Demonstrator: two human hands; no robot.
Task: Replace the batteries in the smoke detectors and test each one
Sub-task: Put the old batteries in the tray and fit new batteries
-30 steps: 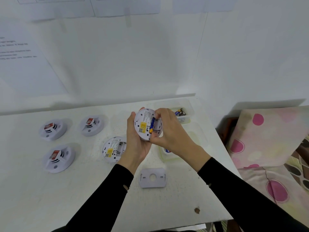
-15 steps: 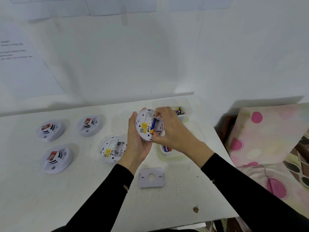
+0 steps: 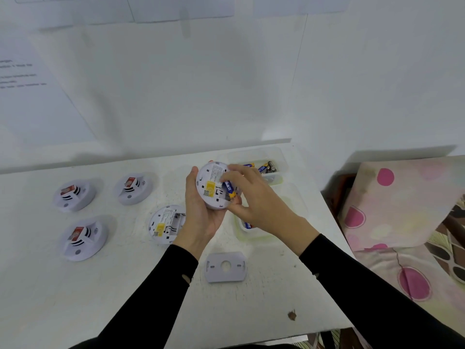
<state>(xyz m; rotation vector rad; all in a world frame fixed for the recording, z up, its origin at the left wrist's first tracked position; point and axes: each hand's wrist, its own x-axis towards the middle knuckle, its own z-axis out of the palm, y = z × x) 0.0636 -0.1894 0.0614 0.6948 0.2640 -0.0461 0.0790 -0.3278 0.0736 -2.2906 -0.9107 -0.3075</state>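
Change from the earlier frames is slight. The left hand (image 3: 201,217) still cups the held detector (image 3: 210,182) above the worktop (image 3: 125,298), its back turned to us. The blue battery (image 3: 229,188) now shows more of its length. It lies tilted in the open bay with its yellow end toward five o'clock, where before the right hand (image 3: 256,197) hid most of it. That hand pinches the battery, forefinger over the upper end and thumb by the lower.

We count five detectors. Besides the held one, three lie face up toward nine o'clock: the rear-left detector (image 3: 74,195), the rear-right detector (image 3: 133,188) and the front detector (image 3: 84,239). The open detector (image 3: 164,225) lies back up at seven o'clock, just beside the left wrist.

We count one mounting plate (image 3: 225,267), at six o'clock, and two clear tubs. The far tub (image 3: 276,157) at two o'clock holds several loose batteries (image 3: 266,167), too bunched for us to number. The near tub (image 3: 251,236) at four o'clock shows one spare battery (image 3: 247,225) under the right wrist.
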